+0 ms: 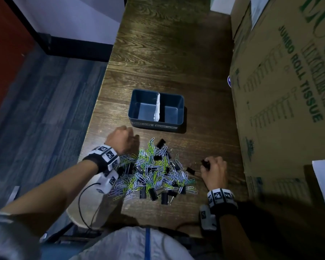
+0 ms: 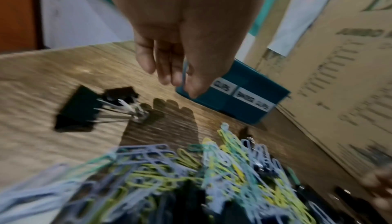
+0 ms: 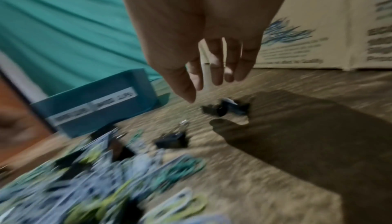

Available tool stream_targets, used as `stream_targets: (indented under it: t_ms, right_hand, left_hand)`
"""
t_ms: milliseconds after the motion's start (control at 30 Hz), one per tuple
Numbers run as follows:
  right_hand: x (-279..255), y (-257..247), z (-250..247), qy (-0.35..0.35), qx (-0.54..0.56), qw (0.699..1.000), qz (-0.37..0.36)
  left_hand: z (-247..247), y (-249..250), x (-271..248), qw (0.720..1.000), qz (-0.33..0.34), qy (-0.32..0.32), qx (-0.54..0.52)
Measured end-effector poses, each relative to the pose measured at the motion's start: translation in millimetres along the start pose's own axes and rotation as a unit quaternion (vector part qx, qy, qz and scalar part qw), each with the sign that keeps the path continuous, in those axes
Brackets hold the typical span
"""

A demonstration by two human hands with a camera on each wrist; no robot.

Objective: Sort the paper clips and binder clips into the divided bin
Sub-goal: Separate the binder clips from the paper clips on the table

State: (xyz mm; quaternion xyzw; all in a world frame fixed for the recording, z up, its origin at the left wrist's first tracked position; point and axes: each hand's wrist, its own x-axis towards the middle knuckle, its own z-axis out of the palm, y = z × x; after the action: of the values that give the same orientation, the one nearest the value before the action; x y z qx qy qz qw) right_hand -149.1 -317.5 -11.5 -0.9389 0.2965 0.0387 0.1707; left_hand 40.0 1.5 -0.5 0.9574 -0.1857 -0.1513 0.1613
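Note:
A dark blue bin [image 1: 178, 111] with a white divider [image 1: 157, 107] stands on the wooden table, both halves bare. A mixed pile [image 1: 152, 171] of blue, yellow and green paper clips and black binder clips lies in front of it. My left hand [image 1: 123, 138] hovers at the pile's far left corner, near the bin's front. In the left wrist view this left hand [image 2: 182, 85] pinches a light blue paper clip [image 2: 185, 70] between thumb and fingers. My right hand [image 3: 203, 83] hangs with relaxed fingers just above a lone black binder clip [image 3: 224, 109], holding nothing.
A large cardboard box [image 1: 281, 91] walls off the table's right side, close to my right hand [image 1: 214, 171]. The table's left edge [image 1: 94, 117] runs just beside the left hand. Two black binder clips [image 2: 84, 108] lie apart, left of the pile. Bare wood stretches beyond the bin.

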Motion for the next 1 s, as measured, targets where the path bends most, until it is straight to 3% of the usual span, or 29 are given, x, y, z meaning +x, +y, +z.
stream_targets:
  t_ms: [133, 233, 333, 533, 700, 867, 1000]
  right_hand:
    - [-13, -23, 13, -0.093, 0.005, 0.995, -0.029]
    - [-22, -33, 20, -0.124, -0.033, 0.990, -0.053]
    - [-29, -41, 22, -0.107, -0.029, 0.993, -0.032]
    - [-32, -47, 26, -0.072, 0.016, 0.996, -0.045]
    - [-26, -44, 20, -0.069, 0.072, 0.994, -0.034]
    - [-10, -37, 6, -0.051, 0.149, 0.987, -0.011]
    - [12, -22, -10, -0.029, 0.094, 0.995, 0.005]
  left_hand:
    - [21, 53, 9, 0.991, 0.115, -0.070, 0.021]
    - [35, 78, 17, 0.983, 0.119, -0.126, 0.062]
    - [45, 88, 20, 0.971, 0.131, -0.154, 0.126]
    - [53, 101, 19, 0.982, 0.099, -0.112, 0.112]
    - [48, 93, 14, 0.994, 0.089, -0.068, 0.010]
    - [31, 79, 0, 0.985, 0.064, -0.021, -0.161]
    - [6, 45, -16, 0.987, 0.036, 0.039, -0.155]
